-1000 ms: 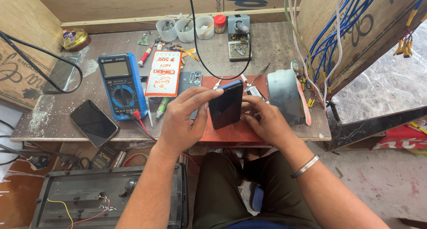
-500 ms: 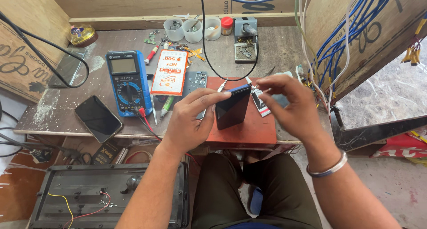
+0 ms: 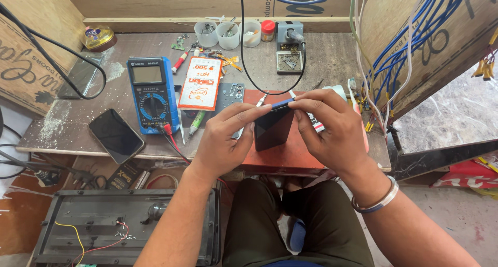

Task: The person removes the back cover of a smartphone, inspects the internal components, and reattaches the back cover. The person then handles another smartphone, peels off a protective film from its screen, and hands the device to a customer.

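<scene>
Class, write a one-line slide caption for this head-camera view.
Both hands, left hand and right hand, hold a dark phone upright over a cluttered repair bench.

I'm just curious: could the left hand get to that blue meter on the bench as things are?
Probably yes: the blue multimeter lies uncovered just beside the left hand, though that hand now grips the dark phone.

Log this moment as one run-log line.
left hand: grips dark phone | right hand: pinches phone's top edge | phone: upright over red mat
</scene>
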